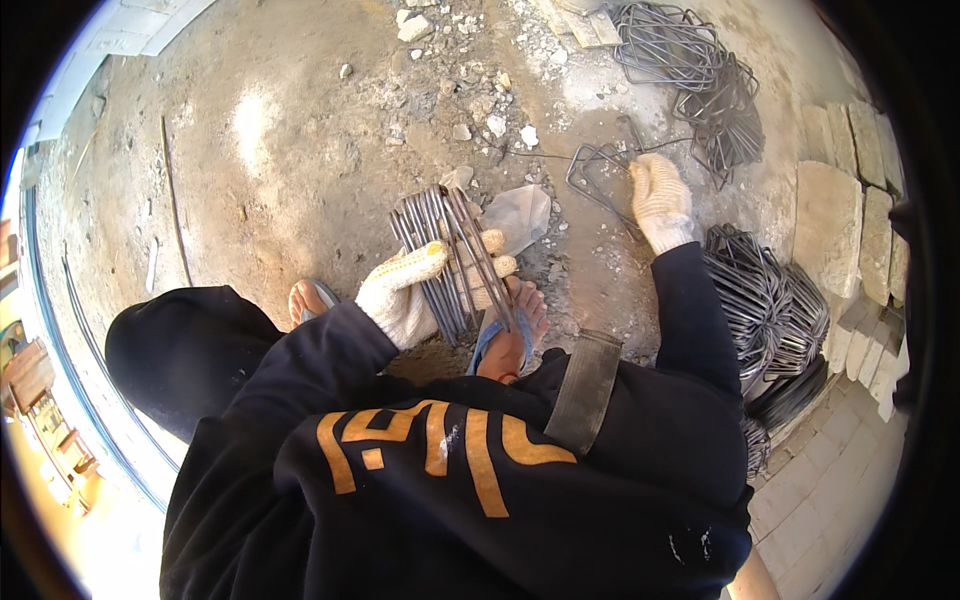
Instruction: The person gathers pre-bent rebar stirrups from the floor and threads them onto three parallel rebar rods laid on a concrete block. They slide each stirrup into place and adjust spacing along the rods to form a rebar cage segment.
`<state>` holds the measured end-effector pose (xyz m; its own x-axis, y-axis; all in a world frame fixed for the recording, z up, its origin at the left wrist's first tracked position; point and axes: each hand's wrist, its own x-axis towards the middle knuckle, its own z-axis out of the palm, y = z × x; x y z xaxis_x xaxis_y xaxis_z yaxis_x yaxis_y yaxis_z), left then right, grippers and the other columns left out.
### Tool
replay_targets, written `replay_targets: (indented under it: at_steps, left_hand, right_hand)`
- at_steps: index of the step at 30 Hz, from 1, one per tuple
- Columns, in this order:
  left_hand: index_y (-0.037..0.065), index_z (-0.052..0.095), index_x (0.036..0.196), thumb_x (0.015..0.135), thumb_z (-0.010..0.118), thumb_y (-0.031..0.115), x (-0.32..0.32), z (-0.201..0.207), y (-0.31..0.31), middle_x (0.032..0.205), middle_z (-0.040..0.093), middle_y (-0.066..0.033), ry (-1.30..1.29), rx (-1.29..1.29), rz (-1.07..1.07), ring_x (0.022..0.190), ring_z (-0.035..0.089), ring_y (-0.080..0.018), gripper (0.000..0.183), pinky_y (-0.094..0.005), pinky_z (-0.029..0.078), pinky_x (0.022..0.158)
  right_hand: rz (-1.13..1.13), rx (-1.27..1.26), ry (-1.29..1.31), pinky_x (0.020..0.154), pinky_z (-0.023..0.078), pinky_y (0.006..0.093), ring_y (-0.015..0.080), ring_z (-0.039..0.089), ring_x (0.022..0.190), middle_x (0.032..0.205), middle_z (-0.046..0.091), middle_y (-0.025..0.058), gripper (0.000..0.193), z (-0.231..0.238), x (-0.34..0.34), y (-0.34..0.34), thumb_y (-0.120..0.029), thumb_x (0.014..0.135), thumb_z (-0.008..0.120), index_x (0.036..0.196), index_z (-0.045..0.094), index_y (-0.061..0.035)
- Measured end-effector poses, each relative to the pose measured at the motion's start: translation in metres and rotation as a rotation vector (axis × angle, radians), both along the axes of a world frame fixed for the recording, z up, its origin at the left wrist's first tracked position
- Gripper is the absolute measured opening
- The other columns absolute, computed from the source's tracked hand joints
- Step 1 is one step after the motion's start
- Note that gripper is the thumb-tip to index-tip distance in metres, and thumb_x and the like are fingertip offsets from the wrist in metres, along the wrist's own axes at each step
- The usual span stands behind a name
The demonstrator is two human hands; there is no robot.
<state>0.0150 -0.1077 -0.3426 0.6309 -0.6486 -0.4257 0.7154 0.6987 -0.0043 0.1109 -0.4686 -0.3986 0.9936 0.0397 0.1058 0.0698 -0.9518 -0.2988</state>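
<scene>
My left hand (398, 293), in a cream knitted glove, is wrapped round a bundle of bent steel rebar stirrups (437, 268). The bars stand side by side above my sandalled foot, the thumb across the near face and the fingers showing past the far side. Out to the right, my gloved right hand (662, 203) is closed at the edge of a single rebar stirrup (584, 178), an open four-sided loop low over the ground. The palm side of this hand is hidden. A crumpled clear plastic piece (520, 218) lies just beyond the bundle.
A heap of stirrups (672, 48) lies at the far right, with a darker heap (722, 118) beside it. Tied stirrup bundles (752, 305) sit by my right elbow, near stacked stone slabs (830, 215). Rubble (414, 27) and a thin rod (173, 200) lie on the dirt floor.
</scene>
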Motion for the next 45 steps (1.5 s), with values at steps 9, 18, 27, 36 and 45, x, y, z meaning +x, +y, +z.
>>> replay_targets:
  at_steps: [9,18,27,36,45]
  left_hand:
    - [0.005,0.04,0.147,0.093,0.065,0.016,0.0,-0.003,-0.002,0.145,0.049,-0.0218,-0.038,-0.014,0.041,0.134,0.049,-0.0404,0.06,-0.0567,0.041,0.111]
    - [0.004,0.04,0.147,0.093,0.064,0.012,-0.003,0.002,-0.005,0.146,0.048,-0.0226,-0.046,-0.067,0.03,0.135,0.048,-0.0412,0.059,-0.0563,0.04,0.113]
    - [0.0,0.038,0.148,0.094,0.063,0.016,-0.011,0.009,-0.014,0.147,0.046,-0.0245,-0.049,-0.108,-0.03,0.137,0.045,-0.0388,0.061,-0.0519,0.035,0.117]
    - [-0.003,0.04,0.146,0.096,0.06,0.017,-0.016,0.007,-0.015,0.146,0.047,-0.0241,-0.07,-0.142,-0.042,0.136,0.046,-0.0372,0.058,-0.0521,0.036,0.115]
    - [-0.004,0.033,0.148,0.089,0.069,0.02,-0.006,0.008,-0.011,0.15,0.04,-0.0265,-0.003,-0.154,-0.032,0.139,0.04,-0.0423,0.073,-0.0562,0.03,0.119]
  right_hand:
    - [0.05,0.472,-0.109,0.066,0.052,0.0291,0.0163,0.065,0.073,0.091,0.067,0.0099,0.014,0.094,-0.046,0.063,-0.004,0.093,0.065,0.106,0.065,0.0004]
    - [-0.337,1.326,0.74,0.053,0.051,0.0261,0.0065,0.055,0.059,0.091,0.065,0.0069,0.022,0.059,-0.089,0.119,-0.01,0.102,0.056,0.118,0.061,0.0036]
    - [-0.446,1.677,0.902,0.057,0.053,0.0219,0.0063,0.06,0.065,0.094,0.065,0.0037,0.029,0.026,-0.106,0.148,-0.022,0.104,0.051,0.119,0.061,0.0006]
    - [-0.929,2.141,1.27,0.033,0.04,0.0181,0.0017,0.043,0.038,0.055,0.048,-0.0103,0.027,0.02,-0.093,0.154,-0.027,0.107,0.045,0.091,0.061,-0.0115]
    - [0.131,0.323,0.059,0.082,0.054,0.0426,0.034,0.065,0.096,0.106,0.067,0.0152,0.03,0.021,-0.062,0.084,-0.031,0.096,0.061,0.116,0.066,-0.0089]
